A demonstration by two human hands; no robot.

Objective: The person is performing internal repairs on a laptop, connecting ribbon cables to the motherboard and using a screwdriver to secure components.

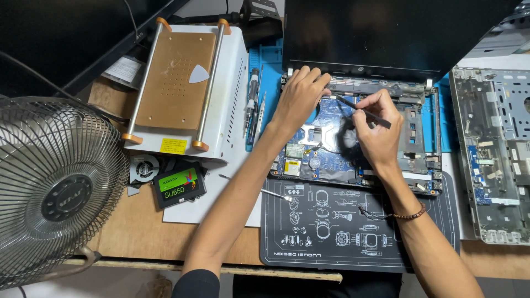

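Observation:
An opened laptop base (pixel 419 138) with a blue circuit board lies on a dark work mat (pixel 331 232). My left hand (pixel 298 96) rests on the board's upper left, fingers curled near the hinge edge. My right hand (pixel 378 129) pinches a thin black pry tool (pixel 359 109), its tip pointing left toward my left fingers. The laptop's dark screen (pixel 386 33) stands open behind. A bead bracelet (pixel 411 214) circles my right wrist.
A white heating-plate machine with a copper top (pixel 182 83) sits left, screwdrivers (pixel 252 102) beside it. A black and green drive box (pixel 178 185), a small blower fan (pixel 143 167), a wire desk fan (pixel 55 187) and a removed grey laptop cover (pixel 497 154) surround the mat.

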